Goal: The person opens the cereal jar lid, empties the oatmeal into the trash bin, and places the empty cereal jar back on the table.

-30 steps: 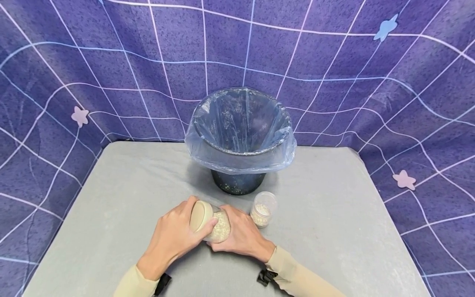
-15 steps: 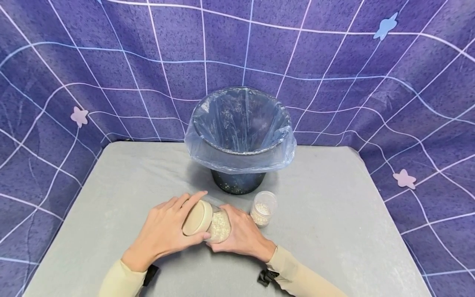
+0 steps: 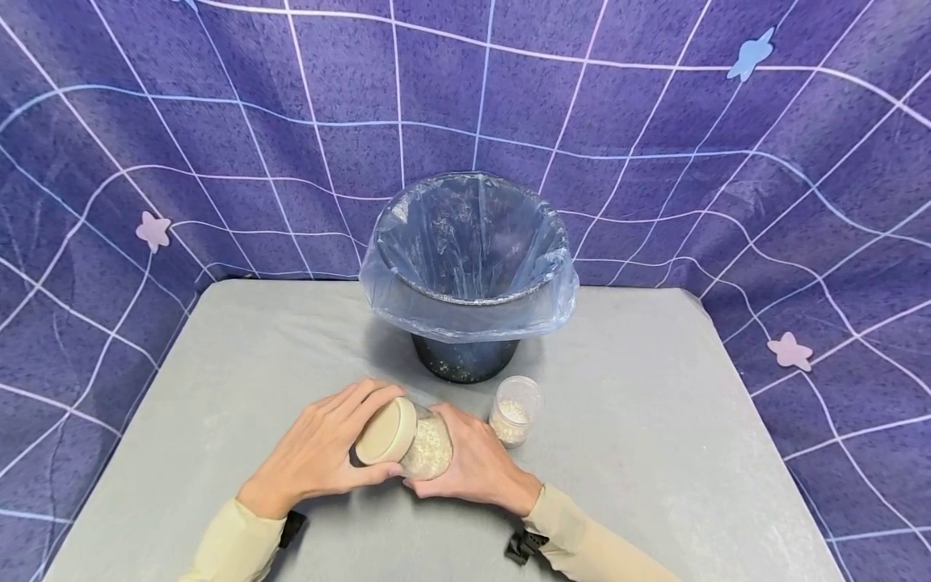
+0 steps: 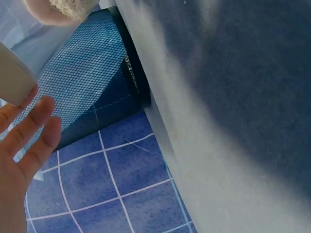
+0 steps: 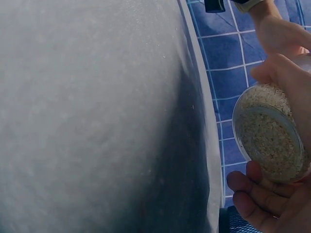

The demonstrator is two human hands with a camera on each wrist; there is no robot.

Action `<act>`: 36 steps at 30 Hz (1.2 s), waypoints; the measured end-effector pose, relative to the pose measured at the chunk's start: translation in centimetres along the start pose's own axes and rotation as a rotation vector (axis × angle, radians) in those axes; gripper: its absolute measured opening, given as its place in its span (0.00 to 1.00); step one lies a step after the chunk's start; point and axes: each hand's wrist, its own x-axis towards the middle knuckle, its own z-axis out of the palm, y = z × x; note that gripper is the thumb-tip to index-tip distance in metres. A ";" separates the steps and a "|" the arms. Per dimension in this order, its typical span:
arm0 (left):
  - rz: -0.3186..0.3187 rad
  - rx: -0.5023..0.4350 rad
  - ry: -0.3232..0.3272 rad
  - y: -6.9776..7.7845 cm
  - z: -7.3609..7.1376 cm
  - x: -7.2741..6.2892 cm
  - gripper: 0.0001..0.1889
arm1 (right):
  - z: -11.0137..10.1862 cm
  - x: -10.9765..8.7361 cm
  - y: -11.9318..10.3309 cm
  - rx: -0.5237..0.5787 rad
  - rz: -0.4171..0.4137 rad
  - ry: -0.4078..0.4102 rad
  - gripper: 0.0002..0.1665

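A clear jar (image 3: 427, 449) of pale, flaky grain lies tilted in my right hand (image 3: 483, 465), which grips it round the body. Its round base, with grain behind it, faces the camera in the right wrist view, where the jar (image 5: 267, 138) is seen between thumb and fingers. At the jar's left end is a cream lid (image 3: 380, 432). My left hand (image 3: 320, 449) holds this lid between thumb and fingers. In the left wrist view the lid (image 4: 14, 77) touches the fingertips. Whether it is loose from the jar cannot be told.
A second clear jar (image 3: 516, 411), partly filled with grain and apparently uncovered, stands just right of my right hand. Behind it is a dark mesh bin (image 3: 465, 360) with a blue plastic liner (image 3: 473, 319) folded over its rim. A grey cloth (image 3: 655, 453) covers the table.
My left hand has moved left and back from the jar's body, its fingers spreading and then settling round the lid. The lid has shifted slightly left. My right hand and its jar have barely moved.
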 end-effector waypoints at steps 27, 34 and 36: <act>-0.131 -0.021 0.049 1.2 0.5 -0.4 0.42 | 0.3 -0.1 -0.1 -0.006 -0.012 -0.012 0.54; -0.157 -0.034 0.101 1.5 0.8 -0.3 0.40 | 0.5 -0.2 -0.1 -0.011 -0.009 -0.003 0.53; -0.174 -0.040 0.111 1.7 0.8 -0.3 0.39 | 0.5 -0.2 -0.2 -0.011 -0.007 -0.003 0.53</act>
